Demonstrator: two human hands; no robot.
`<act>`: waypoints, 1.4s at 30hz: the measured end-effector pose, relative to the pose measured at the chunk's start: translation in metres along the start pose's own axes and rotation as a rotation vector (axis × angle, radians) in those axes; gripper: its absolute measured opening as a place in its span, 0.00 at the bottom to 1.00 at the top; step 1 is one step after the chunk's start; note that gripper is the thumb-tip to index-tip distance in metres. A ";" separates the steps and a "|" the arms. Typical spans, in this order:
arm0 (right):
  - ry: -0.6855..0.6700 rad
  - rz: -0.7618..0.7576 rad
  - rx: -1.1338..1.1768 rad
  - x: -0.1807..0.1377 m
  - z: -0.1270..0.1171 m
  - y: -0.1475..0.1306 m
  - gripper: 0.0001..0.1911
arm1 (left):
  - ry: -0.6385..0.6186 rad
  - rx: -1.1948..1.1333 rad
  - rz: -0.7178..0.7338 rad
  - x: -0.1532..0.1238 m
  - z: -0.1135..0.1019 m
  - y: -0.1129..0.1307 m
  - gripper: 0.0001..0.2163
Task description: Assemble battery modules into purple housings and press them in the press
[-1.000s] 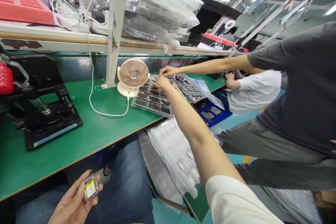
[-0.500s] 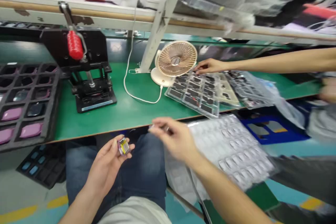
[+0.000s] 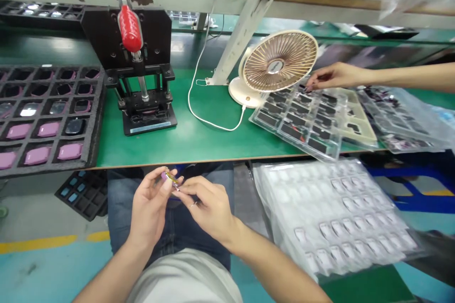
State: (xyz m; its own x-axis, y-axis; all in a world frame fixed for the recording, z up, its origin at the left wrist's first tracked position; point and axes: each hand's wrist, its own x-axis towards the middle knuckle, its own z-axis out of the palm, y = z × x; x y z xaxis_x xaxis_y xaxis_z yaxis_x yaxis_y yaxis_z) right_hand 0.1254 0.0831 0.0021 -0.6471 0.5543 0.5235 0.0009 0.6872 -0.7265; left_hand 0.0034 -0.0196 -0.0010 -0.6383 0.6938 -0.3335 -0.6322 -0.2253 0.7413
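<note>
Head view: the person sits at a green workbench (image 3: 185,144), both hands low over the lap, just below the bench's front edge.
Workbench: its front edge runs left to right across the middle; a bare green stretch lies between the press and the clear tray.
Foam tray (image 3: 46,113): black, at the left, overhanging the bench's front edge; several pockets hold pink and dark pieces.
Bagged trays (image 3: 330,218): clear, stacked below the bench at the right, just beside the person's right forearm.
Clear tray (image 3: 302,120): on the bench at the right, rows of dark parts in it, one corner past the bench edge.
Press (image 3: 142,66): black hand press with a red handle, upright, left of centre, well back from the edge.
Fan (image 3: 277,66): small beige desk fan, touching the clear tray's far corner; its white cable loops over the bare green.
Co-worker's hand (image 3: 332,75): reaches in from the right, fingertips on the far side of the clear tray.
Left hand (image 3: 152,203): fingers closed on the small part, pinching it at the tips.
Right hand (image 3: 208,206): thumb and forefinger pinched at the same part, the other fingers curled.
Small part (image 3: 169,179): purple with yellow, held between both hands over the jeans, near the bench edge.
Writing: none can be read; the press's pale front strip is too small to tell.
</note>
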 end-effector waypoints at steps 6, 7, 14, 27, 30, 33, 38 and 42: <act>-0.007 0.007 -0.019 0.000 -0.002 0.005 0.04 | -0.043 0.065 0.036 0.002 -0.001 -0.002 0.17; -0.010 0.008 -0.028 0.000 -0.003 0.005 0.03 | -0.048 0.071 0.039 0.003 -0.002 -0.003 0.17; -0.073 0.049 -0.024 -0.002 -0.004 0.011 0.06 | -0.075 0.111 0.066 0.004 -0.006 -0.007 0.17; -0.193 0.481 0.420 0.005 -0.019 0.014 0.22 | -0.138 0.264 0.082 0.002 -0.007 -0.012 0.13; -0.088 0.537 0.425 -0.008 -0.020 0.004 0.22 | -0.162 0.311 0.072 -0.004 -0.006 -0.015 0.13; -0.079 0.524 0.302 -0.032 -0.033 -0.005 0.25 | -0.169 0.360 -0.061 -0.008 -0.008 -0.022 0.19; -0.048 0.795 -0.260 -0.089 -0.123 0.016 0.07 | -0.228 0.396 -0.433 0.000 -0.005 -0.038 0.22; 0.156 1.237 -0.693 -0.152 -0.239 0.052 0.10 | -0.260 0.445 -0.550 0.006 0.000 -0.048 0.23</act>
State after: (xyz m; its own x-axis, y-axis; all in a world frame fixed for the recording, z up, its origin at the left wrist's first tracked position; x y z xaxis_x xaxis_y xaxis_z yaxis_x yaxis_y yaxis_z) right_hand 0.4062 0.1469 -0.0090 0.1345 0.9704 -0.2004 0.8894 -0.2074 -0.4074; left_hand 0.0301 -0.0050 -0.0382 -0.1222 0.7780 -0.6163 -0.5575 0.4599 0.6911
